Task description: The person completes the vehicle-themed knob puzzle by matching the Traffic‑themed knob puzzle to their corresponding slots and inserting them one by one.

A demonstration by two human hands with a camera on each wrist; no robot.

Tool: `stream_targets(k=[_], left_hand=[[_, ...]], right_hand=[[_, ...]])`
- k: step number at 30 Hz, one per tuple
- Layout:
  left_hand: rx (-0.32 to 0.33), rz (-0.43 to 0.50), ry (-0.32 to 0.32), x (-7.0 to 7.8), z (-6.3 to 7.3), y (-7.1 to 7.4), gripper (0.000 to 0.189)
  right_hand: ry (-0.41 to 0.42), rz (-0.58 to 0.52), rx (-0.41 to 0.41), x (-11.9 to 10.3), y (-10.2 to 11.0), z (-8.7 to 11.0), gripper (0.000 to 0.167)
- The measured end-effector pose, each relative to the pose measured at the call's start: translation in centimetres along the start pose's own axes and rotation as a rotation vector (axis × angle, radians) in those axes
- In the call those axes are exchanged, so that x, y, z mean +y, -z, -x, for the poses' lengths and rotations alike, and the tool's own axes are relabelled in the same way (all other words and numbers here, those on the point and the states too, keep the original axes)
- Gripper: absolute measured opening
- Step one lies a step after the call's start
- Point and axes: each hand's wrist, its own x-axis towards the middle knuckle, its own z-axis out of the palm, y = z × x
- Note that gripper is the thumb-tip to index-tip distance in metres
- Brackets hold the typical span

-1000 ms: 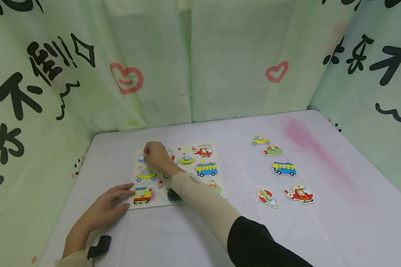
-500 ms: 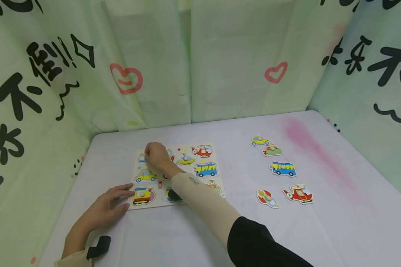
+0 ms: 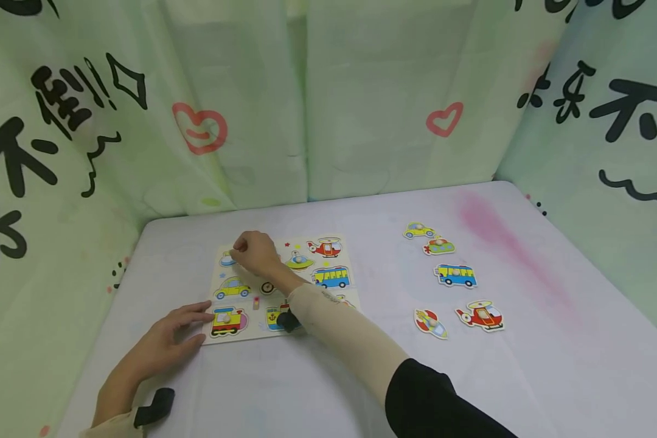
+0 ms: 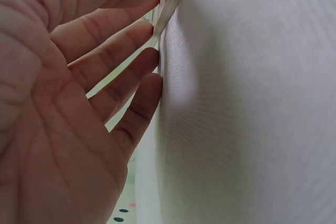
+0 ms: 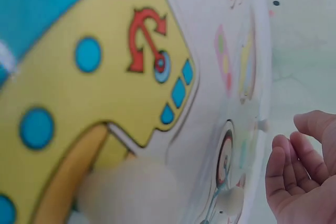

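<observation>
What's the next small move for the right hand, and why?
Probably bring the right hand over to the loose bus piece: in its wrist view the hand seems to hold nothing, and the matching bus picture on the board lies uncovered, with the left hand at the board's edge.

A yellow picture (image 5: pixel 113 95) with a red anchor (image 5: pixel 148 48) fills nine to eleven o'clock, with a blurred knob (image 5: pixel 131 192) at seven. At four, apart from the board (image 5: pixel 205 98), the right hand (image 5: pixel 305 179) has loosely curled fingers.
</observation>
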Motion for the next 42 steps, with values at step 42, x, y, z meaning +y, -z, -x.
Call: stream_targets(k=[42], left_hand=[[-0.041,0.008,0.078,0.5,-0.2,0.4,0.035]], right_hand=[[0.041,-0.351,0.190,3.9,8.0,3.2,0.019]])
